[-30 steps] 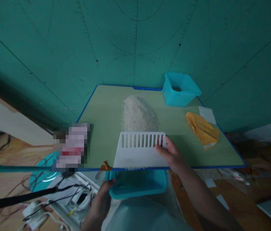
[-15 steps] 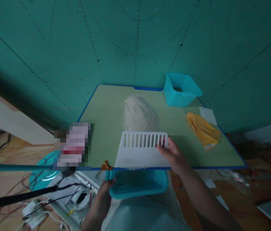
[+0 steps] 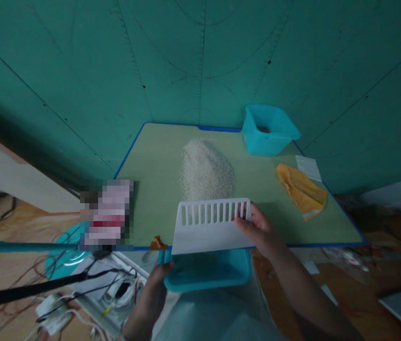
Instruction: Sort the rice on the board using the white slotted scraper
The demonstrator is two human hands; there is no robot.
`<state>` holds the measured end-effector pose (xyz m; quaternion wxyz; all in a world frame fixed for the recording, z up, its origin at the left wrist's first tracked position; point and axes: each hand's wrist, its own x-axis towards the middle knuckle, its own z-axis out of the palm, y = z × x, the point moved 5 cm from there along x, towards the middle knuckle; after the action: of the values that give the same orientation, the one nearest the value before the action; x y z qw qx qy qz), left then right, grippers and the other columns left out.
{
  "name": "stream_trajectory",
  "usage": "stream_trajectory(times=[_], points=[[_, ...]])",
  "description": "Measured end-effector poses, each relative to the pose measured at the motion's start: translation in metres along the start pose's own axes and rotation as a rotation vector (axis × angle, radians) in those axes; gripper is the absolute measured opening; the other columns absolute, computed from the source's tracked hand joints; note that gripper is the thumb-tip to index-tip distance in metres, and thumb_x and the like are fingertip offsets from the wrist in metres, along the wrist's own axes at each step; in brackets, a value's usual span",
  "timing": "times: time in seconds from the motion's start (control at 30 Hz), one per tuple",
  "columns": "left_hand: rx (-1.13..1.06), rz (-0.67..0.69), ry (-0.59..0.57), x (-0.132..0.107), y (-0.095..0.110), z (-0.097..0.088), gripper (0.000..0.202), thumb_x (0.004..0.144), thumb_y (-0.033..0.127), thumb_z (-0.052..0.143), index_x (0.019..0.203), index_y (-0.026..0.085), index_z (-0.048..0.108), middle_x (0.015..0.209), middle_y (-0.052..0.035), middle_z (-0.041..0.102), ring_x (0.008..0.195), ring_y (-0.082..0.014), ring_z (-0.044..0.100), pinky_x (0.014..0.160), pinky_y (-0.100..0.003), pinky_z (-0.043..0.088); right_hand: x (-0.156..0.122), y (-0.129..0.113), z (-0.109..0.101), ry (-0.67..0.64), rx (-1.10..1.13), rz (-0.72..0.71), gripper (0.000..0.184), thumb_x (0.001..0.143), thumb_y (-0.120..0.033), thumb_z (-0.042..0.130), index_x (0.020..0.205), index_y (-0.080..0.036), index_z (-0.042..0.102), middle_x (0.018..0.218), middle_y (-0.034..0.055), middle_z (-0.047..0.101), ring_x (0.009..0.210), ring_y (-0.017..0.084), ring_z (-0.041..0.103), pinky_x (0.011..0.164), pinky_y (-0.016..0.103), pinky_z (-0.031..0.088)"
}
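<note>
My right hand (image 3: 257,226) grips the right end of a white plastic scraper (image 3: 209,235) with a row of slots along its top. The scraper leans at the table's front edge, its lower edge reaching just past it. Below that edge, my left hand (image 3: 158,279) is closed on the left rim of a teal plastic bin (image 3: 207,284). The bin's inside is dark, so I cannot make out its contents well. Behind the scraper a heap of small whitish grains (image 3: 205,168), like rice, lies on the green table (image 3: 154,175).
At the back right stands a second turquoise bin (image 3: 269,137) with something dark inside. An orange cloth (image 3: 302,192) and a white paper (image 3: 309,168) lie at right. A brown scrap (image 3: 158,243) sits on the front edge. Cables (image 3: 115,289) and a power strip (image 3: 53,312) are down left.
The scraper has come slightly toward me and down over the front edge. Grains visible along its lower edge before no longer show there. The bin stays under the edge.
</note>
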<state>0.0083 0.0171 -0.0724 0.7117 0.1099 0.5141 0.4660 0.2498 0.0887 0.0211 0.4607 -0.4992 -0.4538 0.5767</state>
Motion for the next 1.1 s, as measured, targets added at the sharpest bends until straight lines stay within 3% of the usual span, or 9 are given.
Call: stream_trajectory(times=[0.27, 0.37, 0.57, 0.87, 1.1], points=[[-0.034, 0.012, 0.000, 0.000, 0.000, 0.001, 0.034, 0.058, 0.030, 0.076, 0.092, 0.023, 0.076, 0.093, -0.0034, 0.079, 0.116, -0.0365, 0.055, 0.100, -0.046, 0.039, 0.018, -0.021, -0.048, 0.280, -0.008, -0.216, 0.028, 0.069, -0.042, 0.072, 0.089, -0.026, 0.061, 0.088, 0.0022, 0.069, 0.084, 0.022, 0.061, 0.080, 0.037, 0.045], [-0.028, 0.010, -0.010, 0.001, -0.001, -0.001, 0.035, 0.059, 0.030, 0.076, 0.093, 0.024, 0.076, 0.094, -0.0031, 0.079, 0.116, -0.0359, 0.055, 0.101, -0.046, 0.038, 0.028, -0.030, -0.056, 0.303, -0.034, -0.266, 0.027, 0.069, -0.040, 0.072, 0.089, -0.027, 0.061, 0.088, 0.0012, 0.068, 0.085, 0.022, 0.060, 0.081, 0.037, 0.044], [-0.017, 0.031, -0.043, 0.002, -0.001, -0.001, 0.037, 0.065, 0.029, 0.072, 0.101, 0.026, 0.073, 0.100, -0.0019, 0.078, 0.119, -0.0344, 0.052, 0.100, -0.045, 0.039, 0.038, -0.025, -0.044, 0.229, -0.010, -0.235, 0.021, 0.072, -0.038, 0.071, 0.087, -0.026, 0.062, 0.087, -0.0010, 0.069, 0.083, 0.019, 0.060, 0.082, 0.034, 0.044], [-0.033, 0.003, -0.021, 0.001, -0.001, -0.002, 0.032, 0.061, 0.030, 0.074, 0.093, 0.026, 0.076, 0.094, -0.0010, 0.079, 0.121, -0.0350, 0.051, 0.103, -0.044, 0.036, 0.039, -0.009, -0.029, 0.124, 0.056, -0.130, 0.022, 0.072, -0.037, 0.072, 0.089, -0.025, 0.064, 0.084, -0.0013, 0.069, 0.078, 0.017, 0.061, 0.077, 0.031, 0.044], [-0.010, 0.035, -0.050, 0.003, -0.002, 0.000, 0.033, 0.064, 0.030, 0.072, 0.097, 0.024, 0.075, 0.097, -0.0024, 0.078, 0.117, -0.0355, 0.053, 0.102, -0.047, 0.036, 0.027, -0.004, -0.023, 0.152, 0.037, -0.043, 0.028, 0.066, -0.041, 0.074, 0.085, -0.023, 0.064, 0.082, 0.0007, 0.070, 0.076, 0.018, 0.060, 0.073, 0.030, 0.044]])
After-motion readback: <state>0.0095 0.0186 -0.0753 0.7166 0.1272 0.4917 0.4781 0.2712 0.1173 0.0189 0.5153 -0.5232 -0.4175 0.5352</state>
